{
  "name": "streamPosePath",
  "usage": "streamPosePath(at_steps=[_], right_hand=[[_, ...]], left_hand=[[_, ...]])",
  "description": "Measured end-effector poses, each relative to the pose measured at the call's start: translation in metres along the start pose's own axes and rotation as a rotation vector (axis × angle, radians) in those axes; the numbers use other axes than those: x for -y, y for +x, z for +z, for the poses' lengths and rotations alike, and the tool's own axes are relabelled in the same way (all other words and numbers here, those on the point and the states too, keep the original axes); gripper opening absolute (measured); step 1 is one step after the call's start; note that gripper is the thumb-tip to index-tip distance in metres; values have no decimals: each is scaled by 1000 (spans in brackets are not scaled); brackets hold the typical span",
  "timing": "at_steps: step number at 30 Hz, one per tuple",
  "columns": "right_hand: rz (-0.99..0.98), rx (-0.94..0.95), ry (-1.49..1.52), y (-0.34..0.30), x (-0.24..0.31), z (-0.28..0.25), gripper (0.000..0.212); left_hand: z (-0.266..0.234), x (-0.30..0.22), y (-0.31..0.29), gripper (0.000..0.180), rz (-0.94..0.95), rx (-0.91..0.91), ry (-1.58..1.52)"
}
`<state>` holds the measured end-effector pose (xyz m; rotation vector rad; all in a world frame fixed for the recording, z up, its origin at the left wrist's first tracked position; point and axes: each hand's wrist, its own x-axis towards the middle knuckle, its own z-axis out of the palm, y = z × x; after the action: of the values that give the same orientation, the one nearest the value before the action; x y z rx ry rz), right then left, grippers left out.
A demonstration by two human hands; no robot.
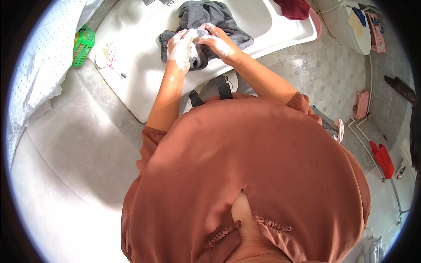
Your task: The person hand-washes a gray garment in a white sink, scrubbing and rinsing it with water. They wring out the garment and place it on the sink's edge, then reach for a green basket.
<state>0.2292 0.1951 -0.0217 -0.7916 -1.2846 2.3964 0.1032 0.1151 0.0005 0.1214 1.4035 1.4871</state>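
A wet-looking grey garment (210, 15) lies bunched in the white bathtub (151, 94), at its near side. My left hand (179, 49) and my right hand (215, 40) are close together over it, both coated in white suds. The fingers of each are closed on a gathered fold of the grey cloth, and my thumbs nearly meet. Below my hands, another part of the garment hangs toward the tub's near rim, with foam on it. The folds and my own fingers partly hide the pinched cloth.
Left of my hands, a white round dish (101, 58) and a thin pink-and-white item (117, 71) lie on the tub's edge, near a green basket (82, 46). A dotted curtain (41, 65) hangs at the left. Maroon cloth (294, 8) drapes over the right end by a pink basin (316, 24).
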Motion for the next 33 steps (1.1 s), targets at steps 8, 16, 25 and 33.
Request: streamPosePath(at_steps=[8, 16, 25, 33], right_hand=[[-1, -19, -6, -2, 3, 4, 22], [26, -33, 108, -10, 0, 3, 23], [-91, 65, -36, -8, -10, -9, 37], [-6, 56, -158, -15, 4, -20, 28]], left_hand=[[-10, 7, 6, 16, 1, 22, -43], [-2, 4, -5, 8, 0, -48, -53], [-8, 5, -3, 10, -16, -39, -121], [-14, 8, 0, 21, -19, -67, -46]])
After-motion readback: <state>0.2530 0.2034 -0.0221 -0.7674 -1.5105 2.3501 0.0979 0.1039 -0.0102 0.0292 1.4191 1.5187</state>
